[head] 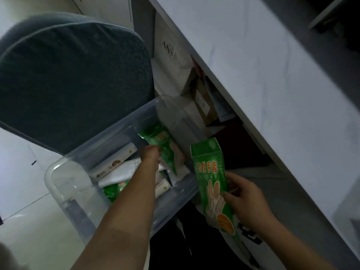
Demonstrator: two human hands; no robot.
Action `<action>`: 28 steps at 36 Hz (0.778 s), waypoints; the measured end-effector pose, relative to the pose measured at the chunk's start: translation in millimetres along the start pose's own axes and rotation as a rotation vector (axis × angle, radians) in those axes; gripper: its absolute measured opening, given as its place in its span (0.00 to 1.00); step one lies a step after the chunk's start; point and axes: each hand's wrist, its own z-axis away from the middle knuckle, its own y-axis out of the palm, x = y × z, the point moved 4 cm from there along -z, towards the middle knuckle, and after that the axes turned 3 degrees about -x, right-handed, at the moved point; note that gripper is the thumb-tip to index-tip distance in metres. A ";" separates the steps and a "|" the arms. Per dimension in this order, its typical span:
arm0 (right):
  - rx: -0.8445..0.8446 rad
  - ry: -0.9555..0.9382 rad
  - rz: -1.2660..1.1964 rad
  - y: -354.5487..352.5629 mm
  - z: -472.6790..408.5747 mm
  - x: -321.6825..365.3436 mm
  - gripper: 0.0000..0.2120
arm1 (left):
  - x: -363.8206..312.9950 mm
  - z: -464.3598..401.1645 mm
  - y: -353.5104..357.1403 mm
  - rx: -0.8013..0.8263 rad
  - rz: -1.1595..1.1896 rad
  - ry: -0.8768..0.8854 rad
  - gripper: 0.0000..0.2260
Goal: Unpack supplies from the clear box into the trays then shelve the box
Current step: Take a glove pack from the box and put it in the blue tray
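The clear box [64,184] sits at the centre left, partly on a blue chair. Inside lie white packets [115,164], another green pack [113,190] and small white boxes. My left hand [151,158] reaches into the box and is closed on a green glove pack [165,147], lifting its end. Just right of the box, my right hand [245,195] grips a second green glove pack [213,184] by its right edge, holding it upright outside the box. No trays are in view.
A blue padded chair [74,75] fills the upper left. A white desk top [272,75] runs diagonally at the right, with a shelf under it stuffed with cardboard boxes [202,102] and white paper bags [171,55]. Pale floor [23,191] lies at the left.
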 end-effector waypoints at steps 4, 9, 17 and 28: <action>0.016 0.016 -0.007 1.1 6.3 0.2 0.27 | 12.8 5.9 -4.9 0.063 0.023 -0.092 0.19; 0.044 0.004 -0.031 4.5 -0.9 -8.1 0.32 | 20.9 -17.6 3.5 0.037 0.044 -0.097 0.21; 0.024 -0.077 -0.053 6.8 -12.9 -19.1 0.41 | 19.3 -49.1 18.9 -0.020 0.040 -0.062 0.17; -0.057 -0.066 -0.191 -33.9 20.7 14.3 0.32 | 7.1 96.4 -36.8 -0.098 0.094 0.174 0.16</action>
